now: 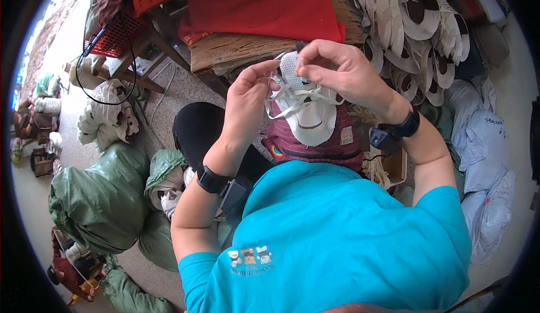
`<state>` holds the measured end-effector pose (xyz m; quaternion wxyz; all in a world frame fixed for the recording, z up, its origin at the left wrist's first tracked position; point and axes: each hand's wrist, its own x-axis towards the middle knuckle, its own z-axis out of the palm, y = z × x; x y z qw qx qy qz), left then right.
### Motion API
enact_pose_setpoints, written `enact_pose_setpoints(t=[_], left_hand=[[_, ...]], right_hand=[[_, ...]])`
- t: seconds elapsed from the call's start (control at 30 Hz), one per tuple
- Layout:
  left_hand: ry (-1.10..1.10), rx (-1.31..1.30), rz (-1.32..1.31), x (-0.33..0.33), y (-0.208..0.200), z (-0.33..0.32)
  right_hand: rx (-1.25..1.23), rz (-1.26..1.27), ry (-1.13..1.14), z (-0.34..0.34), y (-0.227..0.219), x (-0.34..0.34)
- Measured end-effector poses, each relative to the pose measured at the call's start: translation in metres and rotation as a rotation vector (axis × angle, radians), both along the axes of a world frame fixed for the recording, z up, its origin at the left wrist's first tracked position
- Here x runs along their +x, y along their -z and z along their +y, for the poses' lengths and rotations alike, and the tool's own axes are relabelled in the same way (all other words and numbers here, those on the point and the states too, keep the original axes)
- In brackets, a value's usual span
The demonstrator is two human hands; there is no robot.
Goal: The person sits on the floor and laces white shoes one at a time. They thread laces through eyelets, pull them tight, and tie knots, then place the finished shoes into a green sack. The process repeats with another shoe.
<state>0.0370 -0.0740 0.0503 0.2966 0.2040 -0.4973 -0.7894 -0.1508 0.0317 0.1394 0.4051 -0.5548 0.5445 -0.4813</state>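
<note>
A white shoe upper (310, 126) with a mesh tongue (289, 71) rests toe toward me over my lap. A white shoelace (292, 110) runs across it in loose loops. My left hand (251, 90) is at the upper's left edge, thumb and fingers pinched on the lace. On the other side my right hand (343, 71) bends over the tongue, its thumb and forefinger pinched at a pale lace end. The fingertips partly hide what they grip. Below the upper lies a maroon striped cloth (281, 138).
Ahead is a wooden bench (230, 51) with a red bag (264, 9) on it. White shoe uppers (416, 20) hang in bundles at the right. Green sacks (101, 195) lie on the left, white sacks (481, 144) on the right. A box of laces (396, 166) stands near my right elbow.
</note>
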Motion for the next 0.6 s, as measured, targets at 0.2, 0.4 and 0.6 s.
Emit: enact_pose_setpoints(t=[0.2, 0.4, 0.6], left_hand=[[-0.019, -0.098, -0.153, -0.004, -0.005, 0.007], [0.003, -0.078, -0.096, -0.014, -0.01, 0.011], [-0.209, -0.778, -0.265, -0.02, -0.001, 0.011]], right_hand=[[-0.158, 0.367, -0.215, 0.027, 0.009, -0.009], [-0.242, 0.451, -0.358, 0.029, 0.017, -0.011], [-0.248, 0.456, -0.363, 0.033, 0.02, -0.01]])
